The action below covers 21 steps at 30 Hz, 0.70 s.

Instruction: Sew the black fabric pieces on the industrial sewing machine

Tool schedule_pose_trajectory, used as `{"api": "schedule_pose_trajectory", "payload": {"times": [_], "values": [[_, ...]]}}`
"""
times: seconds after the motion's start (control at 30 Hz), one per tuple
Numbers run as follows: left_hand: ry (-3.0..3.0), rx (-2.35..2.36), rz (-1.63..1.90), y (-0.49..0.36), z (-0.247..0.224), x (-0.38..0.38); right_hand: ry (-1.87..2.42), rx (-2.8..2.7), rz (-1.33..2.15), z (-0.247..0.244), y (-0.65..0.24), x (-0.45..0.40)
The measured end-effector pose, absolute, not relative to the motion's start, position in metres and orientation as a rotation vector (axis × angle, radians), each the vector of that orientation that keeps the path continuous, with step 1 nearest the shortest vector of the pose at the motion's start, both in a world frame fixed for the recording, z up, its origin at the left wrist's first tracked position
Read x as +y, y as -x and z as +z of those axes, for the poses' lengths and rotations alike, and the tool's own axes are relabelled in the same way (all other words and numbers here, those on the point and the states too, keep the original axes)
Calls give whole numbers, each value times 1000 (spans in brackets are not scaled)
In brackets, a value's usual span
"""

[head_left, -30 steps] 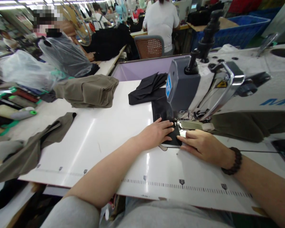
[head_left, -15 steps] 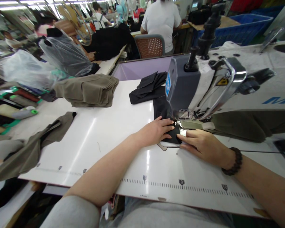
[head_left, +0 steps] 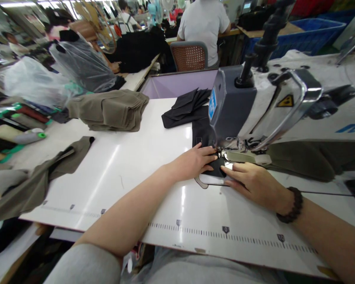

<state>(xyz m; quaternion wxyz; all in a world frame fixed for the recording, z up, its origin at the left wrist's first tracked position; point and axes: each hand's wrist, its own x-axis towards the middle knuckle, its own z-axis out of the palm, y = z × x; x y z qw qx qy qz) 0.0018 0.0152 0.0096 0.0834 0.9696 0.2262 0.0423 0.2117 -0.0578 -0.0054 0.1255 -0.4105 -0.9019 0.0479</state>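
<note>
1. Fabric (head_left: 202, 132), black and matt, lies flat on the white bench (head_left: 136, 165), roughly midway between the far edge and the near edge, which bears a printed scale (head_left: 224, 233).
2. Its left side runs straight, and a small, pale rectangular outline shows faintly near that side. The surface looks smooth and evenly dark; the front end, toward the bench's near edge, is partly covered by fingers.
3. It reaches the presser foot (head_left: 221, 153) of the sewing machine (head_left: 233, 98); how far it goes underneath is hidden.
4. Left hand (head_left: 193, 161): palm down on the fabric from its left side, fingers stretched and slightly parted, so this grip is wide and clasps nothing.
5. Right hand (head_left: 256, 181): index fingertip at the fabric's right front part, other fingers bent; whether this grip pinches the cloth, I can't tell.
6. Toward the bench's far edge, a black folded pile (head_left: 185, 106) meets the fabric's rear; whether they are one piece is unclear. Farther left along that edge sits an olive pile (head_left: 109, 110).
</note>
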Motion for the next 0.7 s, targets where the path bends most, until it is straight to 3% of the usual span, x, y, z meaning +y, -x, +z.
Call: {"api": "schedule_pose_trajectory", "payload": {"times": [0.33,0.7], "values": [[-2984,419,279,2,11,-15,1009,-2671,159,1,-213,-62],[-2963,514,269,-1,9,-7,1172,-2617,159,-5,-214,-57]]}}
